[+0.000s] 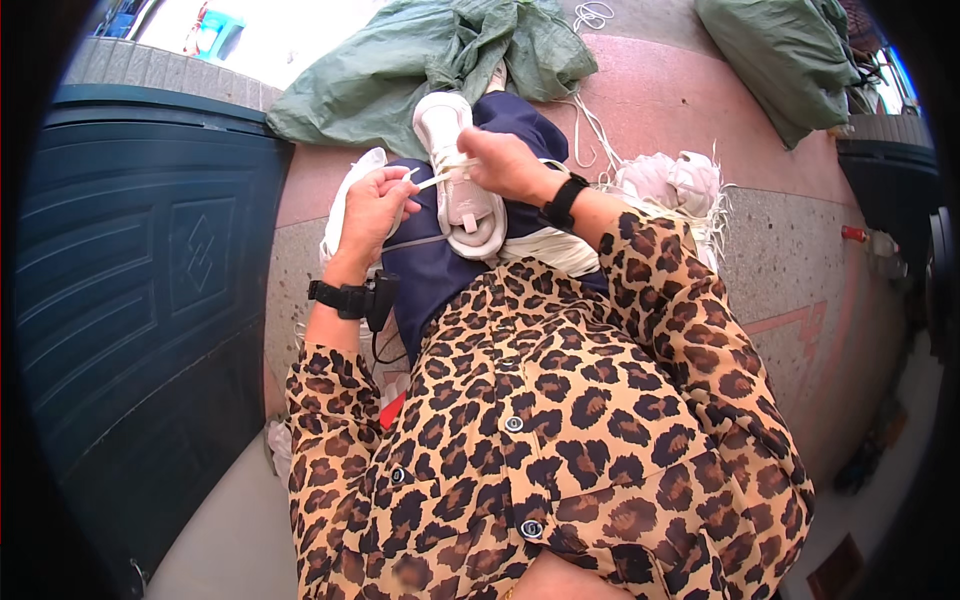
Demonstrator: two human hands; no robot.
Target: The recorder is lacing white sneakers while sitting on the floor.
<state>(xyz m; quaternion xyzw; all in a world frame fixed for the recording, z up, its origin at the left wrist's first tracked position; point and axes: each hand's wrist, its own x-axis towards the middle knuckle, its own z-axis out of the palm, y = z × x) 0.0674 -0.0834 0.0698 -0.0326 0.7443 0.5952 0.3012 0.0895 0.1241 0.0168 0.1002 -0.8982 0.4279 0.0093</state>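
Observation:
A pale pink and white sneaker (468,207) lies across my lap, its heel opening toward me and its toe pointing away. From its lacing a white shoelace (432,182) runs left to my left hand (374,208), which pinches it between thumb and fingers. My right hand (508,166) is closed against the right side of the sneaker at the eyelets, thumb on top; its fingertips are partly hidden. Another white shoe (345,200) sits beside my left wrist, partly covered by it. A bundle of white laces (556,248) lies over my right thigh.
Pale shoes (672,180) with loose laces sit on the floor to the right. Green sacks (430,75) lie ahead, and another green sack (775,65) stands far right. A dark blue door panel (150,260) closes off the left. Stray laces (592,130) trail across the pink floor.

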